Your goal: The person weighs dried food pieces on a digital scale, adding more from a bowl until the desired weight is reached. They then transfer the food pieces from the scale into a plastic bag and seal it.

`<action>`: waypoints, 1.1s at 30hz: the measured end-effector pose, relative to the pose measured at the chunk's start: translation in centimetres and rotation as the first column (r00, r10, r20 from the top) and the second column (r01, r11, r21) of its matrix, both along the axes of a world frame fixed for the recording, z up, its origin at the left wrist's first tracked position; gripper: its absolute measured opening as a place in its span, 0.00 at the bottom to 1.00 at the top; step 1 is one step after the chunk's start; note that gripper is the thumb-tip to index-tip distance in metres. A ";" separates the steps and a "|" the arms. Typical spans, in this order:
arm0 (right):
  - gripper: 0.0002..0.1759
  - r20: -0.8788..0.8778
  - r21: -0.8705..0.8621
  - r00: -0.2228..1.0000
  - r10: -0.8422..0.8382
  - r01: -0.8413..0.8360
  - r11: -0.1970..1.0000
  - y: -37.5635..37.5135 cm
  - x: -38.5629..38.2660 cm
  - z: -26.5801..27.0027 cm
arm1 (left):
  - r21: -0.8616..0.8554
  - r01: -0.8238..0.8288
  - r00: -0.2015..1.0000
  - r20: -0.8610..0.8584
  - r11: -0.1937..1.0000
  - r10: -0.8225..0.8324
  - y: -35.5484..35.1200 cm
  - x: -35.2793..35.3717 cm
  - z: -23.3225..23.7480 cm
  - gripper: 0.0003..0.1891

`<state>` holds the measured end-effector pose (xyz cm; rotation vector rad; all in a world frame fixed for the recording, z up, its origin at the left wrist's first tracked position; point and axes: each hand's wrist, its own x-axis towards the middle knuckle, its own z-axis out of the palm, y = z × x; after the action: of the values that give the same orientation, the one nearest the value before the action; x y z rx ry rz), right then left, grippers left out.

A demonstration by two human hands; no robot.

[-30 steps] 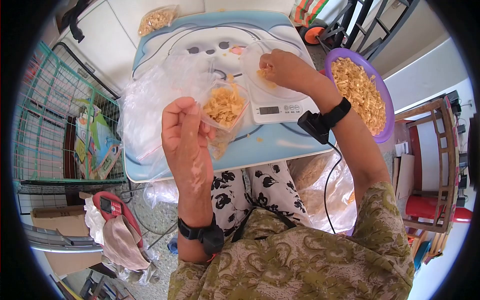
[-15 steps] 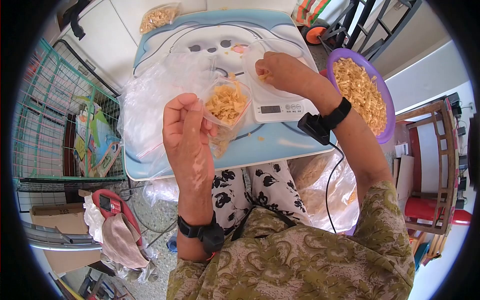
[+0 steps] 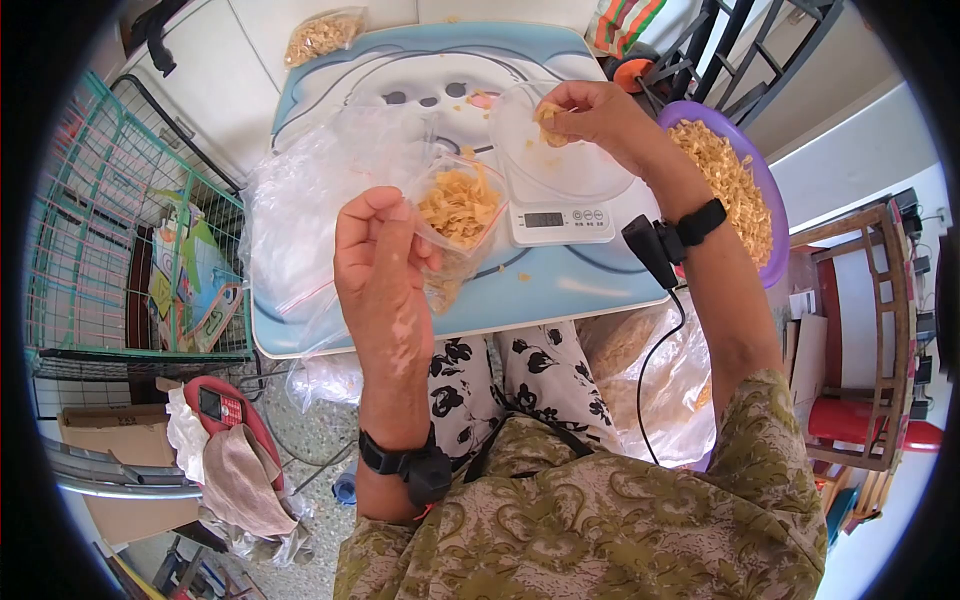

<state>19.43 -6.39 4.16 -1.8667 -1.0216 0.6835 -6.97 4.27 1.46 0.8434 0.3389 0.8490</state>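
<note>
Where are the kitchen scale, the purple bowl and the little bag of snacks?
kitchen scale (image 3: 575, 222): head view, front panel beside the display.
purple bowl (image 3: 780, 230): head view, right rim.
little bag (image 3: 460, 205): head view, snack-filled middle.

Swung the right hand (image 3: 598, 112) across the clear dish (image 3: 580, 172) toward the purple bowl (image 3: 776, 215).
Has left the near-left part of the dish on the scale (image 3: 585, 228) and now hovers at the far right rim, just beside the bowl, wrist drawn off the scale's front edge, grip pinched on a few yellow pieces (image 3: 548, 112) raised above the dish.
</note>
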 end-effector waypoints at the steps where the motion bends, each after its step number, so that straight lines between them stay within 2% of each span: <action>1: 0.10 -0.119 0.085 0.993 -0.022 0.032 0.996 0.1 -0.3 0.3 | -0.005 0.001 1.000 0.007 1.000 -0.001 0.0 0.0 0.0 0.08; 2: 0.11 -0.239 0.164 0.970 -0.032 0.073 0.984 0.1 -0.6 0.7 | -0.004 -0.003 1.000 0.010 1.000 0.003 0.0 -0.1 0.1 0.08; 3: 0.11 -0.237 0.165 0.971 -0.028 0.069 0.984 0.3 -1.4 1.5 | -0.014 -0.006 1.000 0.006 1.000 0.006 0.0 -0.1 0.1 0.08; 5: 0.11 -0.222 0.305 0.971 0.092 -0.021 0.952 0.7 -3.5 3.0 | -0.024 -0.011 1.000 0.000 1.000 0.011 0.0 -0.2 0.1 0.08; 6: 0.11 -0.222 0.305 0.971 0.093 -0.021 0.952 1.0 -4.7 3.7 | -0.016 -0.007 1.000 0.007 1.000 0.007 0.1 -0.2 0.0 0.08; 8: 0.10 -0.039 0.322 0.973 0.229 -0.205 0.924 1.7 -7.2 4.7 | -0.007 -0.003 1.000 0.015 1.000 0.003 0.1 -0.2 0.0 0.08; 9: 0.10 -0.039 0.322 0.973 0.229 -0.205 0.924 2.0 -8.1 4.8 | -0.007 -0.003 1.000 0.018 1.000 0.004 0.1 -0.2 0.0 0.08; 10: 0.11 0.196 0.244 0.946 0.258 -0.302 0.921 2.2 -9.0 4.9 | -0.006 -0.005 1.000 0.022 1.000 0.005 0.1 -0.2 0.0 0.08; 11: 0.11 0.418 0.145 0.861 0.290 -0.378 0.915 2.5 -9.8 4.9 | -0.006 -0.005 1.000 0.022 1.000 0.005 0.2 -0.3 -0.1 0.08; 12: 0.13 0.556 0.145 0.785 0.275 -0.417 0.897 2.8 -10.6 4.7 | -0.002 -0.010 1.000 0.015 1.000 0.010 0.2 -0.3 -0.1 0.08; 16: 0.12 0.599 0.076 0.726 0.338 -0.472 0.878 3.1 -11.5 3.9 | -0.004 -0.028 0.999 -0.018 1.000 0.028 0.4 -0.8 0.0 0.08; 18: 0.11 0.622 0.058 0.727 0.291 -0.413 0.909 2.6 -12.1 4.9 | 0.001 -0.029 1.000 -0.012 1.000 0.029 0.6 -1.0 -0.3 0.08; 21: 0.11 0.645 0.119 0.725 0.242 -0.408 0.905 2.0 -12.0 5.0 | 0.011 -0.026 1.000 -0.008 1.000 0.026 0.7 -1.1 -0.4 0.08; 25: 0.08 0.662 0.098 0.714 0.229 -0.385 0.918 2.2 -12.5 5.1 | 0.019 -0.019 1.000 -0.021 1.000 0.020 0.5 -1.1 -0.3 0.08; 27: 0.07 0.717 0.069 0.625 0.310 -0.507 0.859 2.6 -12.8 4.2 | 0.028 -0.028 0.999 -0.028 0.999 0.029 0.4 -1.0 -0.1 0.08; 28: 0.07 0.716 0.071 0.625 0.310 -0.508 0.859 2.8 -13.1 3.5 | 0.038 -0.037 0.999 -0.033 0.999 0.039 0.3 -1.0 0.0 0.08; 30: 0.08 0.777 0.008 0.540 0.325 -0.525 0.851 3.2 -13.6 2.5 | 0.048 -0.035 0.999 -0.035 0.998 0.037 0.1 -1.0 0.0 0.08; 33: 0.08 0.738 -0.022 0.570 0.361 -0.515 0.857 3.1 -13.6 3.6 | 0.053 -0.053 0.998 -0.044 0.997 0.055 0.1 -1.0 0.2 0.08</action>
<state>5.87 -3.30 7.72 -1.7154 -2.0553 0.0461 -7.96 4.41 1.67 0.9058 0.3823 0.8927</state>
